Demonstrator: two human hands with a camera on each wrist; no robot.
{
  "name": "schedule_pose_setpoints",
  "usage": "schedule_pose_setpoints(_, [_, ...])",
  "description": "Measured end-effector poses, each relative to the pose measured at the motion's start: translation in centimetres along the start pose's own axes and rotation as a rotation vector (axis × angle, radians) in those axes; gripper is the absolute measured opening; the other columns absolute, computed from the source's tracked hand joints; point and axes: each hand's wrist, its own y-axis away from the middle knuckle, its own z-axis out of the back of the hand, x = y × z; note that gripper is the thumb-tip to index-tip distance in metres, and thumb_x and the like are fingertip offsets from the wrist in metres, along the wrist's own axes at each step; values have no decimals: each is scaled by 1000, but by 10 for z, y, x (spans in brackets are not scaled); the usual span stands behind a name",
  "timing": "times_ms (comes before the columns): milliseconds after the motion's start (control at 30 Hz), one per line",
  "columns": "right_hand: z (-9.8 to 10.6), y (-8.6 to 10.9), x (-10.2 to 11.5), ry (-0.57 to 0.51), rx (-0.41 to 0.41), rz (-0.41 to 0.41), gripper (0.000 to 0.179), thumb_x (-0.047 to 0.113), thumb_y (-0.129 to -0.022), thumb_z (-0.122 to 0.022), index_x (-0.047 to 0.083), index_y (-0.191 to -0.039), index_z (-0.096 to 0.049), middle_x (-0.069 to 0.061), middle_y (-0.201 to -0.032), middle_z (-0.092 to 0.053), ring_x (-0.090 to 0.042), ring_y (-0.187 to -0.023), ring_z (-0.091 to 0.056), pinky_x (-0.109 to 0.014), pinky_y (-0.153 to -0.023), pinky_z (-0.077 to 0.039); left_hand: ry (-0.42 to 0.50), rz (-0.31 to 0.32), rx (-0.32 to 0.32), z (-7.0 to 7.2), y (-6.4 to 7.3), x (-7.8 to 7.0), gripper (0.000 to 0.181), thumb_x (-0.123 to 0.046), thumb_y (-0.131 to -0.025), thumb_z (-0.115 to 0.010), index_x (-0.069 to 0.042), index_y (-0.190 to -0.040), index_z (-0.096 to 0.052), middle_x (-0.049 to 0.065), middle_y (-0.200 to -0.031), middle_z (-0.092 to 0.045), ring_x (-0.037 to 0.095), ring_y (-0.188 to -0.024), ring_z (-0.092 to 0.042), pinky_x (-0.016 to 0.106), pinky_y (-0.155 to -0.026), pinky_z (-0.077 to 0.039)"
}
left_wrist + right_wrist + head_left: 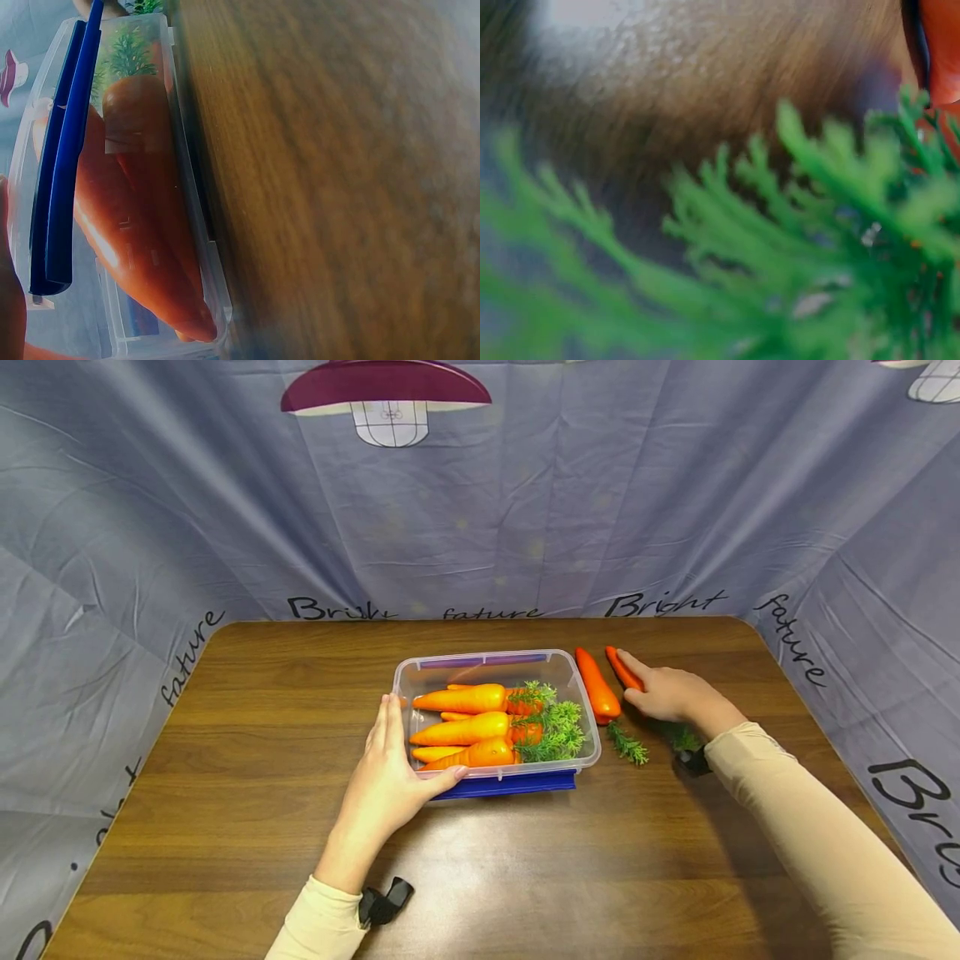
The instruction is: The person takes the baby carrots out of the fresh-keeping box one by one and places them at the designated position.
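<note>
Left hand [390, 781] lay wide against clear box [540, 770] of carrots [459, 728] on surface [540, 877] — right hand [671, 695] gripped a loose carrot [622, 669], second carrot [597, 689] lying just beside box.

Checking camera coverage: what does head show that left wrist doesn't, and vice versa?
Head only: two loose, tapered red carrot bodies, one touched by the right hand.
Left wrist only: orange tapered carrots seen side-on, through the clear rectangular plastic container.
Both: that container, its carrots, blue plastic flap, feathery green leaves, brown wooden tabletop, left hand.
</note>
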Motion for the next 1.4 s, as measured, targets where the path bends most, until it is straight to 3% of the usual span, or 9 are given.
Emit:
schedule_pose_setpoints(100, [-1, 0, -1, -18, 10, 9, 78, 36, -98, -43, 13, -160, -2, -39, -123, -58, -41, -98, -65, -56, -79, -50, 1, 7, 9, 1, 0, 0, 136, -83, -67, -68, -9, -160, -3, 14, -167, -7, 38, -150, -24, 55, -116, -33])
schedule_pose_setpoints(433, [-3, 4, -4, -59, 46, 32, 79, 38, -102, -39, 10, -159, 9, -43, -138, -45, -53, -119, -56, -62, -92, -47, 5, 4, 14, 0, -1, -1, 136, -84, -67, -66, -8, -160, -4, 13, -168, -7, 38, -151, -23, 55, -117, -31])
schedule_pose_setpoints(633, [0, 6, 0, 49, 18, -25, 79, 46, -101, -36, 15, -160, 7, -37, -141, -47, -53, -118, -56, -63, -81, -49, -2, -14, 7, 1, -1, -1, 137, -84, -67, -67, -5, -160, -5, 15, -167, -8, 39, -150, -23, 55, -118, -29])
schedule_pose_setpoints(833, [7, 9, 6, 136, -50, -63, 74, 54, -102, -28, 19, -161, 1, -30, -155, -33, -57, -131, -41, -71, -93, -41, -3, -24, 0, 2, -1, -1, 135, -82, -68, -68, -4, -159, -7, 16, -167, -10, 37, -151, -22, 53, -119, -28])
schedule_pose_setpoints(933, [17, 11, 12, 176, -109, -52, 69, 53, -103, -27, 21, -161, -7, -27, -154, -34, -56, -131, -39, -72, -95, -39, -4, -25, 0, 3, -1, -1, 134, -81, -69, -69, -3, -159, -7, 16, -167, -11, 36, -152, -22, 52, -119, -28])
schedule_pose_setpoints(1067, [37, 15, 30, 201, -206, 25, 63, 50, -104, -30, 25, -160, -19, -21, -151, -40, -51, -129, -42, -69, -94, -40, -4, -30, -1, 2, -2, -1, 134, -80, -69, -69, -3, -159, -8, 16, -166, -12, 36, -152, -21, 52, -119, -28])
schedule_pose_setpoints(1267, [67, 21, 78, 181, -346, 257, 53, 42, -104, -38, 31, -156, -33, -10, -135, -54, -39, -114, -52, -58, -90, -45, -1, -34, -2, 2, -1, 0, 134, -81, -69, -68, -3, -159, -7, 17, -166, -13, 36, -151, -22, 53, -119, -29])
schedule_pose_setpoints(1400, [78, 22, 116, 181, -350, 406, 52, 41, -104, -42, 31, -155, -35, -7, -131, -57, -34, -111, -55, -54, -91, -46, -2, -32, -1, 2, -1, 1, 134, -81, -68, -68, -3, -159, -7, 17, -166, -13, 37, -151, -22, 53, -119, -29])
